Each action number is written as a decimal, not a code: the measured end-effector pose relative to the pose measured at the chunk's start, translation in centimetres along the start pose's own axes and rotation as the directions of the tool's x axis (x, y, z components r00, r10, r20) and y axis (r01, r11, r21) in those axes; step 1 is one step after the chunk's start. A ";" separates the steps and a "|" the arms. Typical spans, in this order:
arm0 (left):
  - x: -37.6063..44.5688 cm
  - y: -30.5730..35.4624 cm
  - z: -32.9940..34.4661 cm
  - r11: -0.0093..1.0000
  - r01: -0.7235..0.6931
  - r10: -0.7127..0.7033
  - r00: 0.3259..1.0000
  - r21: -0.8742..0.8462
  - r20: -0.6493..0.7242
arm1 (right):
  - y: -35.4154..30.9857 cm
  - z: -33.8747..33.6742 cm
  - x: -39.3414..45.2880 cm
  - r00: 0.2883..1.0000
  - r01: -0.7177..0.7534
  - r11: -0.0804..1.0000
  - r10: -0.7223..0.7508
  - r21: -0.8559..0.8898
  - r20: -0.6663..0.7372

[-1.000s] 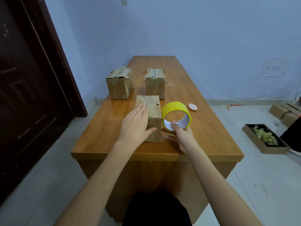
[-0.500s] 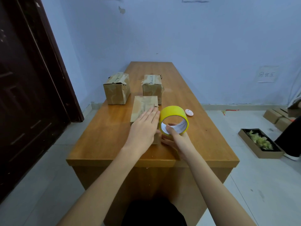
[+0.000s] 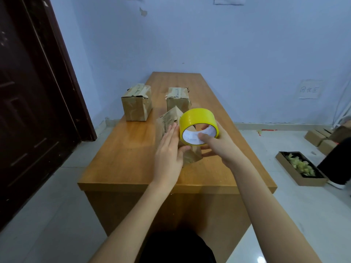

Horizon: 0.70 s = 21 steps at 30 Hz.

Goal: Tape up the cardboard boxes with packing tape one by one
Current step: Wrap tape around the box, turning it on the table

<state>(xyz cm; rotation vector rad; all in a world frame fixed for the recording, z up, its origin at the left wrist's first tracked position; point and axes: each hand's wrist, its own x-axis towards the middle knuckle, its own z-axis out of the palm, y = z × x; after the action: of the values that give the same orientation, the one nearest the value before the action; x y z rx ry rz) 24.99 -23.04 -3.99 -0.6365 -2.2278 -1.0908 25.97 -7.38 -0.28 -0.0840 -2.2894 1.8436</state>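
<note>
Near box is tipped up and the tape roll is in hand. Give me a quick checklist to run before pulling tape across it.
1. Tape roll held firmly: ok, the right hand grips it, thumb inside the core.
2. Near box steadied: ok, the left hand lies flat against its side, and the box stands tilted on the table.
3. Loose tape end found: cannot tell, no free end shows.
4. Box flaps closed: cannot tell, hidden behind the roll.
5. Other two boxes out of the way: ok, they sit farther back.
</note>
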 end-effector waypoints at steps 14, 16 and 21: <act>-1.4 -2.8 -0.9 0.962 0.175 -0.188 0.981 -0.210 -0.041 | -0.4 0.0 0.8 0.993 -0.108 0.984 0.100 -0.139 -0.067; -1.5 -3.1 -0.9 0.959 0.198 -0.210 0.977 -0.202 -0.038 | -0.6 0.4 0.7 0.992 -0.110 0.988 0.103 -0.106 -0.067; -1.9 -3.9 -2.2 0.987 0.152 -0.154 0.987 -0.042 -0.039 | -0.4 1.8 0.6 0.995 -0.079 0.970 0.092 -0.231 0.048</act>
<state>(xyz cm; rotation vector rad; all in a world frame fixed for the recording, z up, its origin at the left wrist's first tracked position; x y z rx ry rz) 24.52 -27.30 -6.28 -0.4598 -2.2543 -1.2143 25.09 -9.12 -0.22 -0.1677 -2.5690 1.6312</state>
